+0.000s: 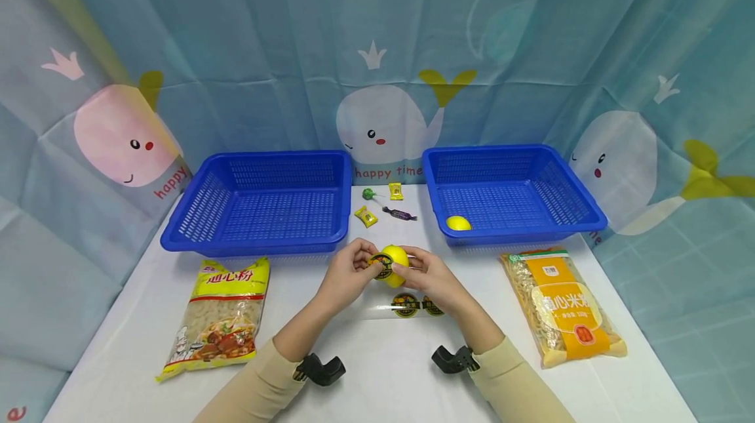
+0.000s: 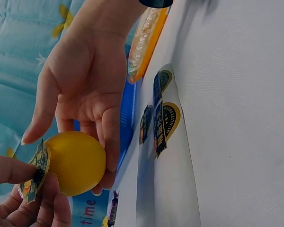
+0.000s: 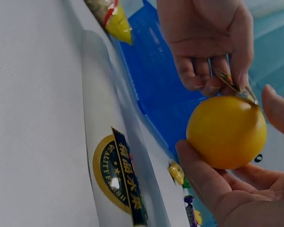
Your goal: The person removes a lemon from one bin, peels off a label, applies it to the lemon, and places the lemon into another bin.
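Note:
A smooth yellow lemon (image 1: 394,264) is held just above the white table (image 1: 383,377), in front of the gap between two baskets. My right hand (image 1: 420,272) cups the lemon (image 3: 226,132) in curled fingers. With thumb and fingers, my left hand (image 1: 361,267) pinches a round black-and-gold sticker (image 2: 35,172) and holds it against the lemon's left side (image 2: 75,163). The right wrist view shows the sticker (image 3: 232,82) edge-on, touching the fruit's top. Under my hands lies a clear backing strip (image 1: 407,305) with more of these stickers (image 2: 165,123).
An empty blue basket (image 1: 253,244) stands at the back left. The matching blue basket (image 1: 519,234) at the back right holds another lemon (image 1: 458,223). Wrapped candies (image 1: 366,216) and a lollipop (image 1: 368,194) lie between them. Near left is a pasta bag (image 1: 221,315), near right a noodle bag (image 1: 563,305).

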The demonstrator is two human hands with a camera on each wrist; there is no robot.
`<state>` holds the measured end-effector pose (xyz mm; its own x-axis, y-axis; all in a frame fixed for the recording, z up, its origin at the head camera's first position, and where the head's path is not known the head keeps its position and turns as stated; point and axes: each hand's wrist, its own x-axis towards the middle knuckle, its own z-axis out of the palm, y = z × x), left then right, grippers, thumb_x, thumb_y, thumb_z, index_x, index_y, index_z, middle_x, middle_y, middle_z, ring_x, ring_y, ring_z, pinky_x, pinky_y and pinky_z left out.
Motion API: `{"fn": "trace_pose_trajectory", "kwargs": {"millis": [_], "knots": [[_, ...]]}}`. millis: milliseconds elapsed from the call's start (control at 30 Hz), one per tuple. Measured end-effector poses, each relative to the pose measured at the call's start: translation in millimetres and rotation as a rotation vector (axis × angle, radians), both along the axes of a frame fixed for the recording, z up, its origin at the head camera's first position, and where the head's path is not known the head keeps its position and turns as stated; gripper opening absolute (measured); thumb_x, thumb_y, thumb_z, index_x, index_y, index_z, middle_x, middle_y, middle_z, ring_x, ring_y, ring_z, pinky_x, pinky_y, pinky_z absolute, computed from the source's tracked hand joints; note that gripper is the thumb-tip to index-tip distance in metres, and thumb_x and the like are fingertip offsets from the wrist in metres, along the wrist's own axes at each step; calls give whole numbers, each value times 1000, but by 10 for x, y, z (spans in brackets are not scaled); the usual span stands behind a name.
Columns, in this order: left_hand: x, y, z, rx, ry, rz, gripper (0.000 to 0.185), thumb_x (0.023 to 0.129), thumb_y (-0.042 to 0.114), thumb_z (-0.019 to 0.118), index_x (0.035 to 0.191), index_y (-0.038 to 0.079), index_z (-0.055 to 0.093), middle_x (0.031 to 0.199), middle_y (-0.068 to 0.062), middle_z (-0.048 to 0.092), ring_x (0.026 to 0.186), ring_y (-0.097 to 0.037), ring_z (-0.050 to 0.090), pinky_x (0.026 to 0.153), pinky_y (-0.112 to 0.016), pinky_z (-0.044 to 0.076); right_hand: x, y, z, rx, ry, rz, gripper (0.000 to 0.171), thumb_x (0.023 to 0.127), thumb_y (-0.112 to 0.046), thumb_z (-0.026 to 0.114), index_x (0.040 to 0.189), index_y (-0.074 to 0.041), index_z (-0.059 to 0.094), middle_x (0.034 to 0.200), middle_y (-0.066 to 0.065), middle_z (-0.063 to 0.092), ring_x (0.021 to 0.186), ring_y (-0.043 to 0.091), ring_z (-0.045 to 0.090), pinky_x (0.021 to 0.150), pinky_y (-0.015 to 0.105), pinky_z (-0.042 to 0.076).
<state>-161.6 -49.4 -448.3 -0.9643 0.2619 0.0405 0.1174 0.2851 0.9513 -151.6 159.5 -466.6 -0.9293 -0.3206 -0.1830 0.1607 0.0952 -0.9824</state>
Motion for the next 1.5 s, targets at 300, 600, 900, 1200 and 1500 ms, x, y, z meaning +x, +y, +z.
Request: {"fn": "trace_pose_trajectory", "kwargs": {"millis": [300,600,900,1200,1500], "knots": [[17,7,4,7,2,-18,15,91,9,72,103,8,63,82,-1,65,75,-16,56,66,-21,48,6,-17,0,82,43,-28,62,99,-38,65,146,-3,48,141,20,57,117,30,66,90,38,59],[19,-5,-34,-9,-4,-21,16,95,22,72,95,7,67,81,-3,71,77,-31,66,60,-23,49,31,-15,-10,142,135,-37,56,102,-36,60,147,-4,49,143,20,56,120,34,65,85,36,61],[44,-2,-48,-100,51,40,21,93,33,73,90,12,70,92,-1,72,86,-17,68,71,-31,57,42,-32,23,109,188,-73,54,105,-25,56,149,2,43,143,26,54,121,38,63,87,36,60],[53,30,-50,-35,49,75,17,92,27,75,92,10,73,95,-3,75,99,-20,72,87,-33,60,52,-36,70,21,143,-76,52,107,-27,52,151,-2,42,145,21,54,126,34,61,92,36,58],[61,44,-16,49,18,104,17,93,24,74,90,7,72,92,-6,76,92,-17,72,85,-29,59,17,-10,30,58,156,-112,54,102,-35,61,145,-4,51,133,19,63,116,29,67,90,38,59]]}}
